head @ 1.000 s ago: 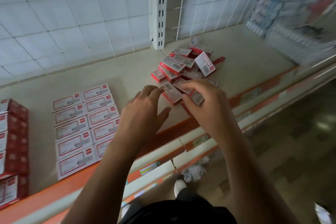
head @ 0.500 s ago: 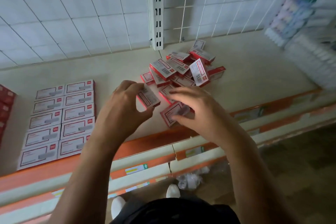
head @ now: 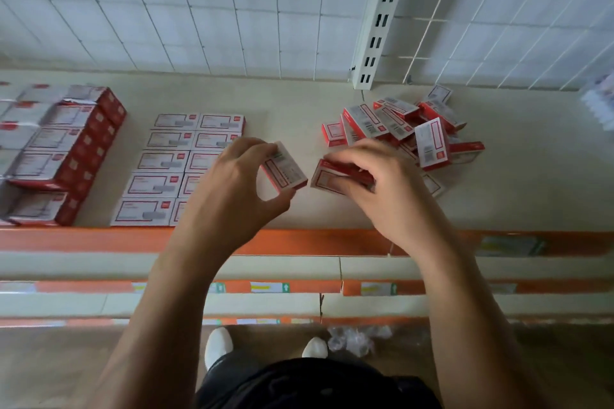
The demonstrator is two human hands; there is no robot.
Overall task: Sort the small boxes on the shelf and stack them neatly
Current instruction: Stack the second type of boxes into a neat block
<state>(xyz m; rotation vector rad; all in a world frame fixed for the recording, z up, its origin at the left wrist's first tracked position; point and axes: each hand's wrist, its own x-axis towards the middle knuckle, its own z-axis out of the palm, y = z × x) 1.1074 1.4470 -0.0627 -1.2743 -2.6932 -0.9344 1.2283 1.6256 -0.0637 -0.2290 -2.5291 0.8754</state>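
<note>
Progress, by our reckoning, near halfway: on the shelf (head: 292, 116), grid (head: 162, 161) and tall stacks (head: 56, 143) at left done, loose heap (head: 398, 129) at upper right unsorted; left hand (head: 229, 196) pinches one box (head: 285, 169), right hand (head: 388, 189) grips a second box (head: 327, 178).

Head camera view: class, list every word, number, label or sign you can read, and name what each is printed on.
No text is legible.
Barcode box, held in the left hand: barcode and print, blurred.
Red-framed box, held in the right hand: print blurred.
Flat rows of boxes and loose pile: print too small.
Shelf-edge tags: blurred; one shows a white arrow on green.
</note>
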